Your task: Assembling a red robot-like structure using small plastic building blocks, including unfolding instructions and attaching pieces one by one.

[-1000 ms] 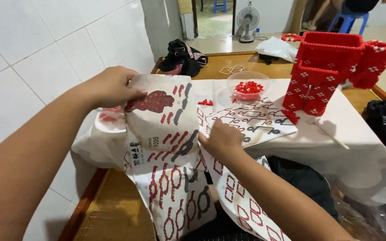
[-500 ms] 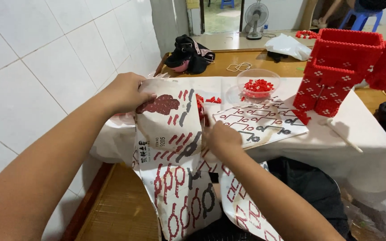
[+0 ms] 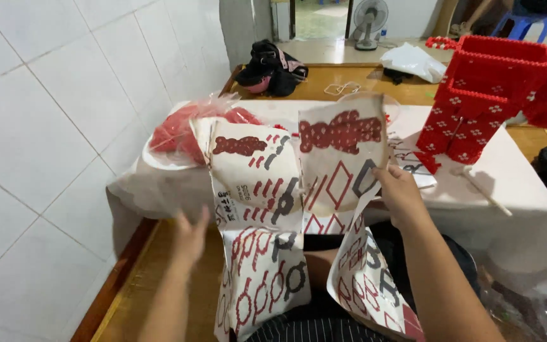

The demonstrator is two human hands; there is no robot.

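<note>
Head view: the left hand (image 3: pixel 189 235) is being held open, fingers spread, grasping nothing, beside the hanging pattern sheets (image 3: pixel 257 209); cream paper printed with red and black bead diagrams is draped long axis vertical over the table edge (image 3: pixel 527 209); one raised sheet (image 3: pixel 343 152) is being pinched upright by the right hand (image 3: pixel 400 193).

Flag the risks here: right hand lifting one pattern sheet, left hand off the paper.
1. The right hand grips the raised pattern sheet only at one edge; thin paper could tear or flop.
2. The left hand is off the hanging sheets, which drape over the table edge and might slide down.
3. The lifted sheet stands close to the red beaded box; a swing might nudge it.
</note>
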